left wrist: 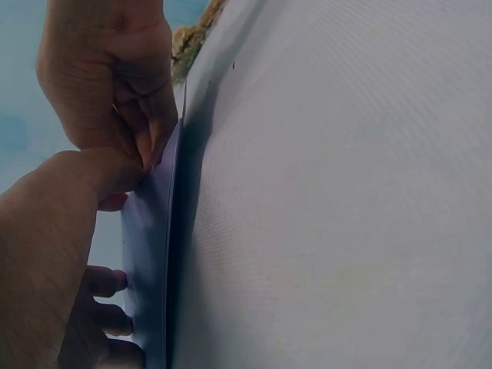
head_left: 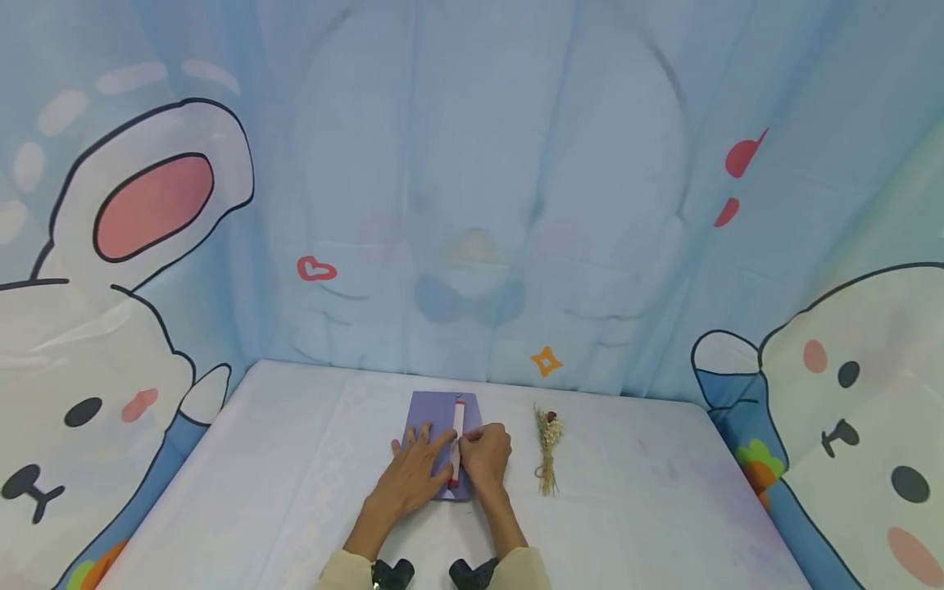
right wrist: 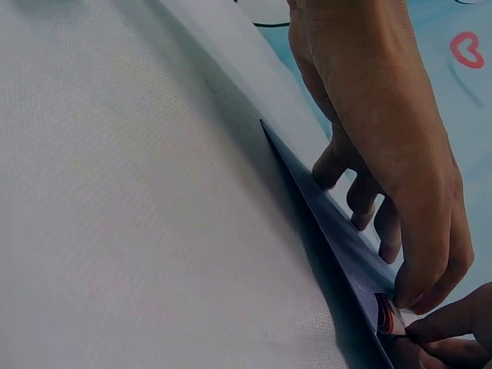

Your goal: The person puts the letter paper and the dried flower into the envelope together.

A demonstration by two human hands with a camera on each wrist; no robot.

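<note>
A thin purple card or folder (head_left: 430, 410) lies on the white tabletop. Lengthwise along it sits a narrow white strip (head_left: 459, 416) with red ends; in the right wrist view the near end of this strip (right wrist: 390, 315) shows red and white layers. My left hand (head_left: 415, 474) rests on the card with spread fingers, its index finger and thumb at the strip's left side. From the right, my right hand (head_left: 487, 453) has curled fingers and pinches the strip's edge around its middle. The fingertips cover part of the strip.
A small tied bunch of dried flowers (head_left: 547, 451) lies to the right of the card. The white tabletop (head_left: 634, 492) reaches back to a blue curtain (head_left: 472, 164) printed with cartoon animals. Black wrist cameras (head_left: 393, 574) sit near both cuffs.
</note>
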